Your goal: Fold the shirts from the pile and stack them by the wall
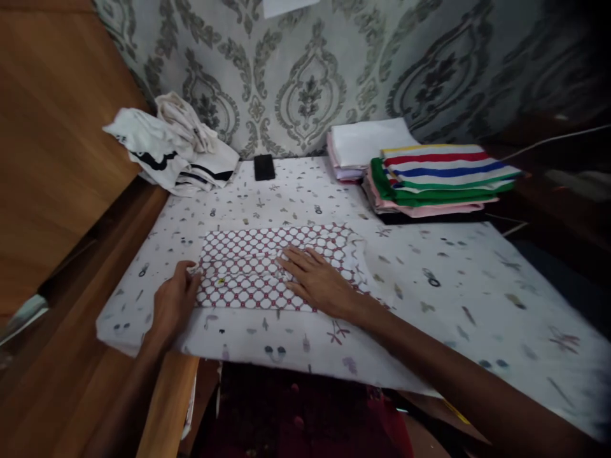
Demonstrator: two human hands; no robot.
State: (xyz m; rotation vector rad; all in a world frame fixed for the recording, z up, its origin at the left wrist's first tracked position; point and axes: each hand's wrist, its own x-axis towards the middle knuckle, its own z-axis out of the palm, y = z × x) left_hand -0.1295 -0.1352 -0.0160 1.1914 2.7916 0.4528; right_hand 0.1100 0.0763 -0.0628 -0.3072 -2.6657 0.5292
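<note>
A white garment with a red and dark lattice pattern (238, 292) lies folded into a long strip on the covered table, its ruffled or gathered end to the right. My right hand (317, 280) rests flat on its right half with the fingers spread. At the left end of the cloth, my left hand (179, 296) pinches the edge between thumb and index finger, the other fingers curled.
Crumpled white clothes (176, 149) are heaped at the back left, beside a wooden panel (62, 114). A black flat object (264, 167) lies near the wall. Folded cloths (439, 178) stand stacked at the back right, next to folded white cloth (370, 143).
</note>
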